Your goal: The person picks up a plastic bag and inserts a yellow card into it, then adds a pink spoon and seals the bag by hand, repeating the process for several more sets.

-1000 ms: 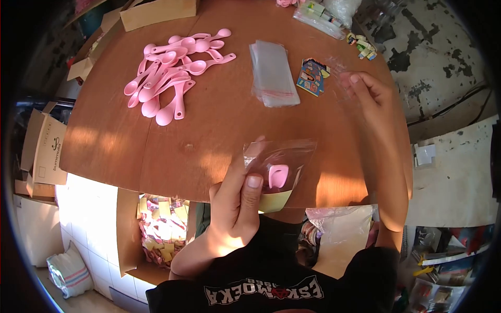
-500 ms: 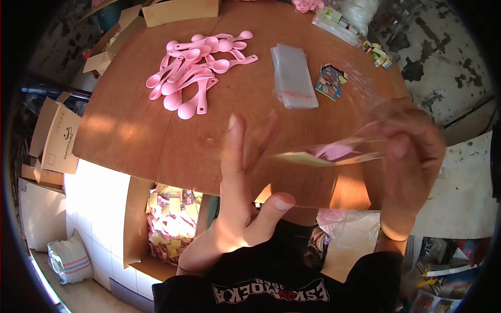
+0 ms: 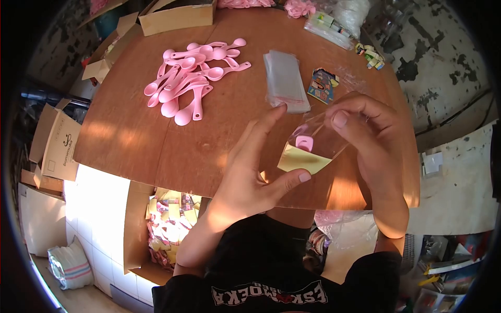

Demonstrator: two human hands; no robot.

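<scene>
My right hand [image 3: 365,125] pinches the upper edge of a clear plastic bag [image 3: 326,133] between thumb and fingers. Inside the bag are a pink piece [image 3: 303,142], probably a spoon handle, and a yellow card [image 3: 304,159] at the lower end. My left hand [image 3: 255,167] is open at the bag's left side, thumb and fingers spread, with the thumb tip close to the card. Beyond the hands lie a stack of clear bags [image 3: 286,81] and a few printed cards [image 3: 323,85]. A pile of pink spoons [image 3: 193,78] rests on the table's left half.
The wooden table [image 3: 125,115] has a cardboard box [image 3: 177,16] at its far edge. Plastic packs [image 3: 329,30] and small items [image 3: 370,56] lie far right. An open box of packed pieces [image 3: 136,224] stands below the near edge, left of my body.
The bag has turned from nearly edge-on to tilted with its face showing. My right hand has moved left and my left hand has swung closer to the bag.
</scene>
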